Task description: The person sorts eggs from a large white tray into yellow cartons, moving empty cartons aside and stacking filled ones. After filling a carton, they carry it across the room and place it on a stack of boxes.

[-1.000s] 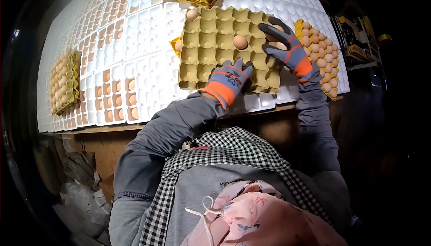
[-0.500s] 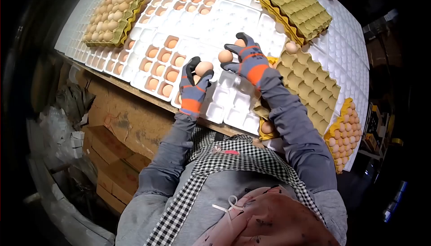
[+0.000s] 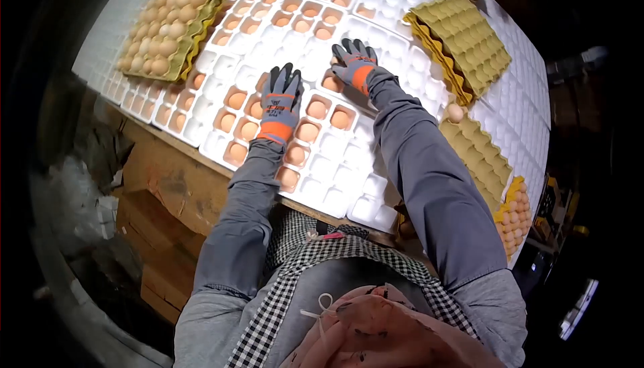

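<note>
White foam trays [image 3: 333, 167] with square cells cover the table, and brown eggs [image 3: 308, 132] sit in several cells. My left hand [image 3: 282, 99], in a grey and orange glove, lies palm down over a tray with its fingers stretched forward; any egg beneath it is hidden. Farther up and to the right, my right hand [image 3: 353, 63] is over cells at the far side of the same area, its fingers spread and curved down. Part of an egg shows by its left edge, and another egg [image 3: 332, 83] sits in a cell just below it.
Egg-filled pulp trays [image 3: 163, 32] are stacked at the left. Pulp trays [image 3: 463, 39] stand at the upper right, with a single egg [image 3: 455, 113] below on another pulp tray [image 3: 476, 156]. A yellow tray of eggs [image 3: 515, 217] is at the right edge. Cardboard boxes [image 3: 157, 247] lie below the table.
Both hands have moved forward over the trays, the left one flattening out. The eggs they held are no longer visible in their fingers, and more eggs show in the cells between them.
</note>
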`<state>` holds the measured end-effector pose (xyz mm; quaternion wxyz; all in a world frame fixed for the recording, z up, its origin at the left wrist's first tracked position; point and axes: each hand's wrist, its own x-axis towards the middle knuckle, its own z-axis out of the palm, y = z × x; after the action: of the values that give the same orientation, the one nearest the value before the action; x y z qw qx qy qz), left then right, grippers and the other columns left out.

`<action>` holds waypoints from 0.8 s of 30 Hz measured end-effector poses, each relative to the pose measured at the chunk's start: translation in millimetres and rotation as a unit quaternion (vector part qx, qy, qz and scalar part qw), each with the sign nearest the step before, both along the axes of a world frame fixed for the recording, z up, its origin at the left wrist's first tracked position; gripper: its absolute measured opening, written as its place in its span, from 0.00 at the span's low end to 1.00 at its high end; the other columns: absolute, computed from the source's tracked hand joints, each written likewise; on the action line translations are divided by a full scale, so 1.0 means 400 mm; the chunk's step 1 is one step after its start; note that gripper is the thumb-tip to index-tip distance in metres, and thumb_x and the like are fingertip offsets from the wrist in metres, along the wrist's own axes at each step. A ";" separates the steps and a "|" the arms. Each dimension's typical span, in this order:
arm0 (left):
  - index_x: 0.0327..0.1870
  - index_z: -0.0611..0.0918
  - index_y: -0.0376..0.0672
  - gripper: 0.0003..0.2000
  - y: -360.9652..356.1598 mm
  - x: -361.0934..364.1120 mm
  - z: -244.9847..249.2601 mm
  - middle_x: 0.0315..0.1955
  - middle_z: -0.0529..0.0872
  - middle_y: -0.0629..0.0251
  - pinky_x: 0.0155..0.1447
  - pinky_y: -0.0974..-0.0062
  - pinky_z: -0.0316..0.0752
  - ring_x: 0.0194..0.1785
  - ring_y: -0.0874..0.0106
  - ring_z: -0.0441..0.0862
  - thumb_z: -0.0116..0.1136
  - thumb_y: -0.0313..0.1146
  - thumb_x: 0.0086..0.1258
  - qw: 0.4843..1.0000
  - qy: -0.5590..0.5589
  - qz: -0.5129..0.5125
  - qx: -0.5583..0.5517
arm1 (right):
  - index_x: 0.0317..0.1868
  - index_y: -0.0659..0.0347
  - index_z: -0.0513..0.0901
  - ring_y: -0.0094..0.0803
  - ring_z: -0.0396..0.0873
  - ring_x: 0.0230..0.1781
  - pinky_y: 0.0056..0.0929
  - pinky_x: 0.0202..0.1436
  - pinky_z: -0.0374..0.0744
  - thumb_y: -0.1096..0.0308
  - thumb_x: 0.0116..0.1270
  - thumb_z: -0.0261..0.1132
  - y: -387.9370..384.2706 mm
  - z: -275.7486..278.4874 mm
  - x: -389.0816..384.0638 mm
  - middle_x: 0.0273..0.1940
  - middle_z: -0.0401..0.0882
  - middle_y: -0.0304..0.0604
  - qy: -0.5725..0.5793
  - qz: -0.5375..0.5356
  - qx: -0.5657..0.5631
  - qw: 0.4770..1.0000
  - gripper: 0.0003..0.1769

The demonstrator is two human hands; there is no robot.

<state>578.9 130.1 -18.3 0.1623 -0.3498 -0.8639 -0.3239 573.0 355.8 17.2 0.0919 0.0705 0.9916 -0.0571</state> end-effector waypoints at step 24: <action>0.66 0.73 0.44 0.28 0.081 0.203 0.006 0.61 0.75 0.54 0.74 0.53 0.51 0.67 0.56 0.68 0.60 0.42 0.64 0.995 -0.056 0.087 0.002 | 0.64 0.48 0.72 0.39 0.62 0.72 0.51 0.75 0.49 0.49 0.62 0.65 0.139 0.206 0.344 0.65 0.72 0.43 0.158 -0.045 -0.103 0.981 0.31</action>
<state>660.0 162.3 -16.0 0.1416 -0.2546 -0.8981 -0.3294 710.5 411.3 99.5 -0.0618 0.0950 0.9784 -0.1731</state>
